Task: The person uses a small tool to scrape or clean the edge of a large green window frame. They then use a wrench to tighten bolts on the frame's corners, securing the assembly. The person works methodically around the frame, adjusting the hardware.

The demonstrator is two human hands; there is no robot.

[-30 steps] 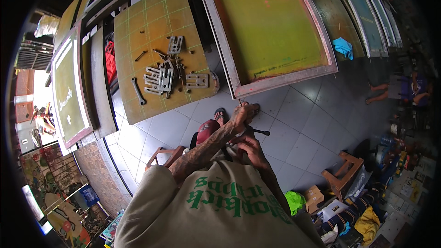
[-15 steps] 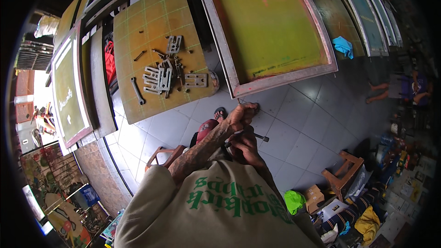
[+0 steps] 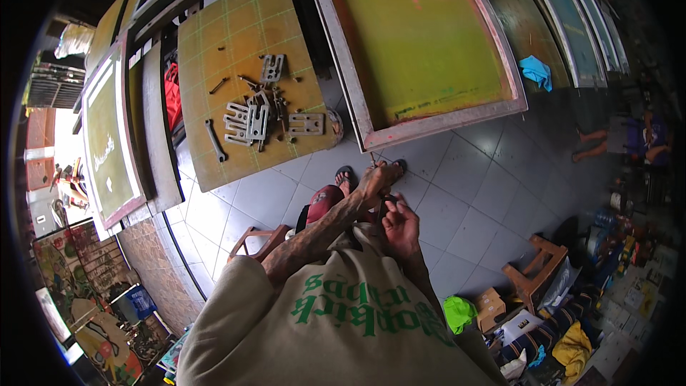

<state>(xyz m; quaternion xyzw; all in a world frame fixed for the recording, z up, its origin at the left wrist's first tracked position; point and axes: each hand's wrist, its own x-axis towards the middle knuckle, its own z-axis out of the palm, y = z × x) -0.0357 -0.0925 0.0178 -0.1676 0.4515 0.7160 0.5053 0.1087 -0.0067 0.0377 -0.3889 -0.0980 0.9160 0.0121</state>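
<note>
My left hand is closed just below the near corner of a large screen-printing frame. A thin metal rod shows between its fingers and that corner; what else it grips is hidden. Close below it, my right hand has curled fingers, with the fingertips at a small dark piece I cannot make out. On the yellow gridded board to the left lie several slotted metal brackets, loose bolts and a wrench.
A second screen frame stands left of the board. A blue cloth lies on another board to the right. Below are a brown stool, a cardboard box and a lime-green cloth. Another person's legs show at right.
The bar with a dark knob that stuck out by my right hand no longer shows there. My right hand has turned, its fingers now more visible. My left hand has shifted slightly down and left.
</note>
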